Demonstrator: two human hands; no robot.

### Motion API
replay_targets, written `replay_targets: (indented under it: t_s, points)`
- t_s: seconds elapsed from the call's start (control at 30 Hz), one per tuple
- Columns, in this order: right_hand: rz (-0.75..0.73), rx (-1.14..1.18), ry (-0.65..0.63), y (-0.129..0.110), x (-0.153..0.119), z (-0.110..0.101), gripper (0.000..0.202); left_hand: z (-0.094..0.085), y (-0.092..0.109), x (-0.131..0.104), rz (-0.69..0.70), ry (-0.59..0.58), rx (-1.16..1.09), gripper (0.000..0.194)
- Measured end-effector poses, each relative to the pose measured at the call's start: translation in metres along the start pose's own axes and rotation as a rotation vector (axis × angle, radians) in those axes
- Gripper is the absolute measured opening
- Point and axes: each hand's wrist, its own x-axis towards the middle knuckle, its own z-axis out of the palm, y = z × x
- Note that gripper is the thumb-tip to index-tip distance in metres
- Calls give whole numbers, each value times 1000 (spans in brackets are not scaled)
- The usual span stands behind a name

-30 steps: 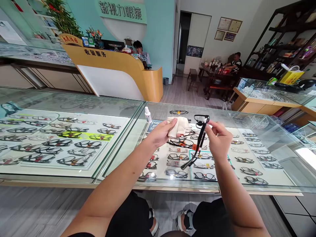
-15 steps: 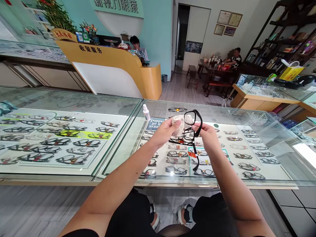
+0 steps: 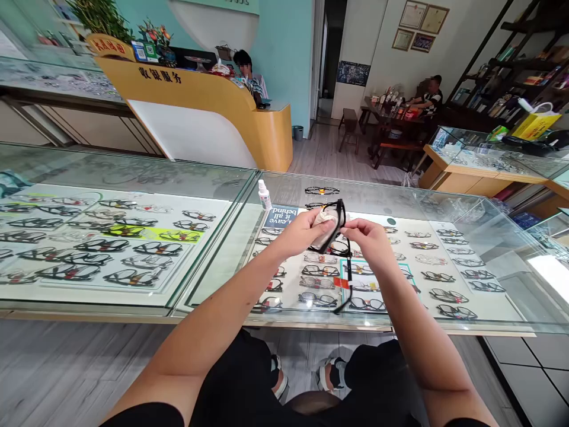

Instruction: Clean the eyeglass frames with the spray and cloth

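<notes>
head view: black-framed glasses (image 3: 341,214) are held above a glass-topped desk (image 3: 213,318), over rows of spectacles (image 3: 438,277). left hand (image 3: 302,235): fingers clamped on a pale cloth (image 3: 319,239) at the lens; right hand (image 3: 368,238): fingertips pinching the frame. a white spray bottle (image 3: 264,196) stands nearby. background: yellow counter (image 3: 195,92), teal wall (image 3: 287,53), framed certificates (image 3: 412,14), dark shelves (image 3: 518,65).

Right of the right hand (image 3: 368,238), room lay open above the glass (image 3: 406,204); a bottle (image 3: 264,196) blocked passage forward-left of the left hand (image 3: 303,233).
</notes>
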Motion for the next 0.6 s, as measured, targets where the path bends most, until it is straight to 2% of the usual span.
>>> replay_targets:
  t_s: [0.13, 0.27, 0.37, 0.6]
  points:
    - [-13, -63, -33, 1, -1, 2, 38, 3, -6, 2, -51, 49, -62, 54]
    - [-43, -74, -7, 3, -1, 4, 43, 6, -19, 6, -82, 99, -205, 55]
    - [-86, -74, 0, 5, 0, 3, 44, 7, -26, 8, -85, 95, -291, 54]
    - [-162, -79, -42, 3, -1, 2, 32, 8, -19, 7, -62, 71, -361, 53]
